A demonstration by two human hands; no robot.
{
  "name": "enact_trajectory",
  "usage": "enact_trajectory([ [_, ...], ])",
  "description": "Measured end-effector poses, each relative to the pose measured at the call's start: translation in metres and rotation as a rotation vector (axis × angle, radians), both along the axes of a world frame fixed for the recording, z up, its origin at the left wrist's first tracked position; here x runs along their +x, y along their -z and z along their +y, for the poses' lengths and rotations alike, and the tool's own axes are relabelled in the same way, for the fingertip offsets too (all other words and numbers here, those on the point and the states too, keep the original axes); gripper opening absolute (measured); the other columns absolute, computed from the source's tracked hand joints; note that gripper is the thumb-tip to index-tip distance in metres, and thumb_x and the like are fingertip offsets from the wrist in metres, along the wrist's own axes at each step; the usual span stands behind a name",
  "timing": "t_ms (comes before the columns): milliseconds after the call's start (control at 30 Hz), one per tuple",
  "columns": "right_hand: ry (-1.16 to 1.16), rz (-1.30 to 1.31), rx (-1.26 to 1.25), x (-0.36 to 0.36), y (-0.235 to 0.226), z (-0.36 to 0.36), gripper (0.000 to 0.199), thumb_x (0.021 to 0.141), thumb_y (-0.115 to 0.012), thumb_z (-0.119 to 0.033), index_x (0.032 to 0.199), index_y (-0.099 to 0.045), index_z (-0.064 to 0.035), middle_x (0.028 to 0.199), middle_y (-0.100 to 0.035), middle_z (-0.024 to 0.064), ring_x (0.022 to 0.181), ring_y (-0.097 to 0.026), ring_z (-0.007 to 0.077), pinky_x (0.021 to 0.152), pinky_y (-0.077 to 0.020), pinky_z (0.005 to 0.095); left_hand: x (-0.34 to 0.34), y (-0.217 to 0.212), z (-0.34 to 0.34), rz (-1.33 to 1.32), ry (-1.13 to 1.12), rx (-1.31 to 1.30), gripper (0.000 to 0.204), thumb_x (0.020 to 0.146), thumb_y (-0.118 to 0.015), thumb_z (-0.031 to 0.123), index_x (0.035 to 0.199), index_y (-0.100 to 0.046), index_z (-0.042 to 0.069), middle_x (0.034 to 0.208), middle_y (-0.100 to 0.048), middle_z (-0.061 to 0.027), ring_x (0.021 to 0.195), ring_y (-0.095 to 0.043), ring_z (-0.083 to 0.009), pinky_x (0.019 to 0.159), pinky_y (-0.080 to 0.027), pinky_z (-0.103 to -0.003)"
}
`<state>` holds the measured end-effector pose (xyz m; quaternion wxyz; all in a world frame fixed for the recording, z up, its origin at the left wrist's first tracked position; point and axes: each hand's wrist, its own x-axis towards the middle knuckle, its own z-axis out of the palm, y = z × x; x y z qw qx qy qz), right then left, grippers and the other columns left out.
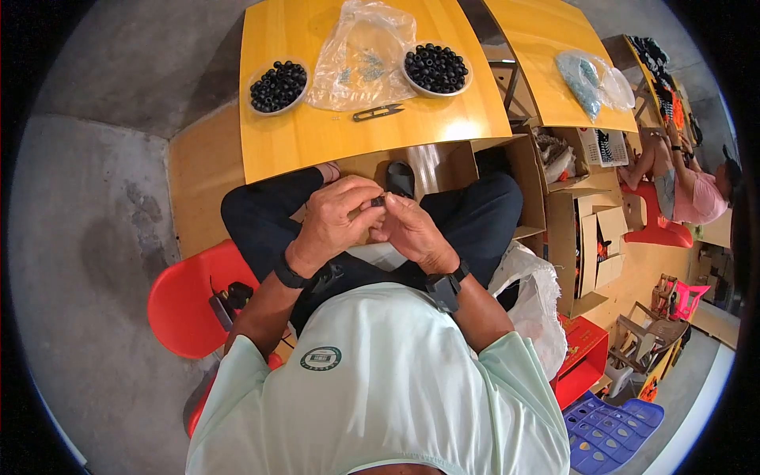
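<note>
Over my lap, my left hand and my right hand meet with fingers closed in a pinch. Between the fingertips sits a small black piece, which resembles the black beads in the bowls; its details are too small to make out. Beyond my hands, on the yellow table, stand a left bowl and a right bowl, both full of round black beads with holes. A clear plastic bag holding small bluish pieces lies between them. Just in front of it rest black thread snips.
A second yellow table at the right carries a bag of bluish pieces. Open cardboard boxes and a white sack stand at my right. A red chair is at my left. Another person sits far right.
</note>
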<state>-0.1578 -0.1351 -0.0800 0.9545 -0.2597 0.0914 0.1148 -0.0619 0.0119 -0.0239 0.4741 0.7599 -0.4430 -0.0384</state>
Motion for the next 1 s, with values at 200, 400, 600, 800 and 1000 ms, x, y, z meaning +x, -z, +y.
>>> enact_trajectory([
  [200,0.000,-0.025,-0.017,-0.001,0.001,-0.001,0.037,0.103,-0.054,-0.042,0.115,-0.064,-0.0088,0.097,-0.062,-0.0038,0.081,-0.052,0.0057,0.067,-0.0400,0.0244,0.001,0.001,-0.002,-0.003,0.018,-0.031,0.027,0.077,-0.078,0.001,0.101,-0.069,-0.002,0.101,-0.070,-0.0125,0.083,-0.069,-0.0220,0.067,-0.055,-0.029],
  [400,0.014,-0.040,-0.028,-0.003,0.002,0.000,0.036,0.102,-0.055,-0.041,0.113,-0.064,-0.0088,0.096,-0.062,-0.0041,0.082,-0.052,0.0065,0.068,-0.0401,0.0244,-0.002,-0.001,-0.004,0.043,0.014,0.007,0.025,0.078,-0.076,0.000,0.102,-0.068,-0.003,0.101,-0.070,-0.0121,0.077,-0.066,-0.0193,0.067,-0.055,-0.028],
  [600,0.056,-0.011,-0.019,-0.004,0.005,0.003,0.034,0.102,-0.056,-0.041,0.111,-0.063,-0.0088,0.095,-0.061,-0.0034,0.081,-0.051,0.0071,0.068,-0.0404,0.0253,-0.004,0.000,-0.007,0.075,-0.028,-0.040,0.020,0.077,-0.072,0.000,0.096,-0.067,0.000,0.094,-0.068,-0.0109,0.072,-0.065,-0.0220,0.064,-0.053,-0.031],
  [800,0.066,-0.016,-0.010,-0.003,0.005,0.005,0.032,0.102,-0.056,-0.039,0.110,-0.063,-0.0091,0.094,-0.060,-0.0035,0.081,-0.052,0.0070,0.068,-0.0405,0.0254,-0.003,0.000,-0.005,0.021,-0.015,0.003,0.018,0.078,-0.071,0.001,0.095,-0.067,-0.001,0.093,-0.068,-0.0111,0.074,-0.066,-0.0235,0.065,-0.053,-0.032],
  [1000,0.091,-0.011,0.038,-0.002,0.008,0.006,0.033,0.104,-0.052,-0.039,0.110,-0.062,-0.0074,0.094,-0.061,-0.0029,0.082,-0.054,0.0078,0.068,-0.0426,0.0260,-0.007,0.001,-0.008,0.115,-0.041,-0.019,0.018,0.079,-0.071,0.001,0.097,-0.068,-0.001,0.094,-0.068,-0.0114,0.079,-0.067,-0.0235,0.068,-0.054,-0.032],
])
